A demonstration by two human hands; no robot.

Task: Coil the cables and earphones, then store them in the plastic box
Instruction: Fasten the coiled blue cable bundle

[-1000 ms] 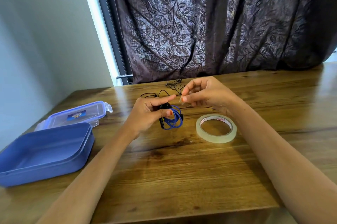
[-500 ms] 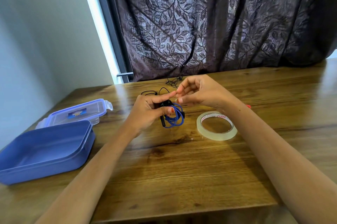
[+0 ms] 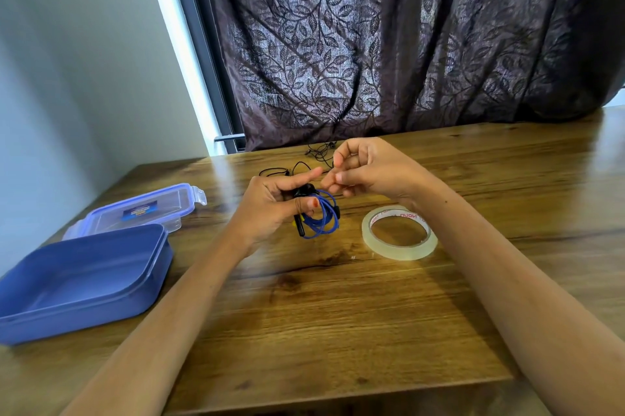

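My left hand (image 3: 274,205) grips a coiled blue earphone cable (image 3: 321,217) with black parts, held just above the wooden table (image 3: 338,314). Its index finger points toward my right hand (image 3: 368,168), whose fingertips pinch something small and pale, probably a piece of tape, right beside the coil. An open blue plastic box (image 3: 81,280) sits at the left, holding nothing I can see. Its clear lid (image 3: 142,209) lies behind it. Thin black cables (image 3: 304,165) lie loose on the table behind my hands.
A roll of clear tape (image 3: 399,233) lies flat to the right of the coil. A dark leaf-patterned curtain (image 3: 406,43) hangs along the table's far edge. The table's front edge runs across the bottom of the view.
My right hand has moved closer to the left hand's index fingertip. The coil stays gripped in my left hand. The view has shifted slightly.
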